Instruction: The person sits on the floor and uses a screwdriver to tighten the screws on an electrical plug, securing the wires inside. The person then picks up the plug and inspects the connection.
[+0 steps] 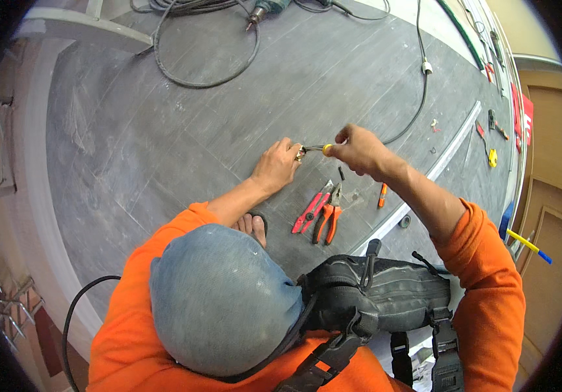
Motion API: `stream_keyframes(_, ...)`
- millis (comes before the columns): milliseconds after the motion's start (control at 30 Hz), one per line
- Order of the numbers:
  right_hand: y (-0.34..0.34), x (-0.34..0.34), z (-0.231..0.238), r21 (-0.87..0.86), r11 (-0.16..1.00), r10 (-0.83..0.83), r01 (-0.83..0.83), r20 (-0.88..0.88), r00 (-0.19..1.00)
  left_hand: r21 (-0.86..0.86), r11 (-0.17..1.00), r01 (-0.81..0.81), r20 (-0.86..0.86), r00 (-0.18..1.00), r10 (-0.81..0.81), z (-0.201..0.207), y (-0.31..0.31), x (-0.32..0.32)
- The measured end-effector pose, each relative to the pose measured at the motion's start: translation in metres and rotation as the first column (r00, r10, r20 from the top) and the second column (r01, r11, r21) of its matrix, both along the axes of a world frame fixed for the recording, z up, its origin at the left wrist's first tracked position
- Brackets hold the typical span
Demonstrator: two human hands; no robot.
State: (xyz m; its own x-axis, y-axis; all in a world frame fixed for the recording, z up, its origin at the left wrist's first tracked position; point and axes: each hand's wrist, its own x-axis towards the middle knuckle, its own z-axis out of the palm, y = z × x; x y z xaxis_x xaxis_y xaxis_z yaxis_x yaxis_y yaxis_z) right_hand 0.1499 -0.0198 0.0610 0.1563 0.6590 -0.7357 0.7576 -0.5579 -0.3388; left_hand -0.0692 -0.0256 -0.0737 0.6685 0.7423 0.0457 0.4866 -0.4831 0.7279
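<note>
One yellow-handled, thin-shafted metal tool (320, 149), gripped by the right hand (360, 154), points nine o'clock toward a small dark-and-gold fitting (300, 153) the left hand (277, 168) pinches.

Tools and cord strewn over a grey floor (117, 140).
Drill (269, 6) at 12 o'clock, looped cord (209, 85) at 11, hammer (497, 127) toward 2, roll (402, 224) and, farther out, yellow-and-blue stick (524, 242) toward 3; orange pliers (332, 212) nearer the centre at 4, beside a red tool (311, 210).
</note>
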Motion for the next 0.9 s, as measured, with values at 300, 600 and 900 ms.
stream_keyframes(300,-0.028,-0.019,0.021,0.305,0.208,0.742,-0.929,0.570,0.353,0.028,1.000,0.014,-0.004,1.000,-0.014,0.003,-0.003,-0.001)
stream_keyframes(600,-0.019,-0.005,0.024,0.172,0.975,0.116,-0.139,0.141,0.983,0.001,1.000,0.026,0.005,1.000,-0.026,0.005,0.003,-0.002)
stream_keyframes(900,-0.074,-0.001,0.019,0.346,0.823,0.345,-0.451,0.327,0.880,-0.027,0.999,0.021,-0.022,1.000,-0.021,0.001,0.003,-0.001)
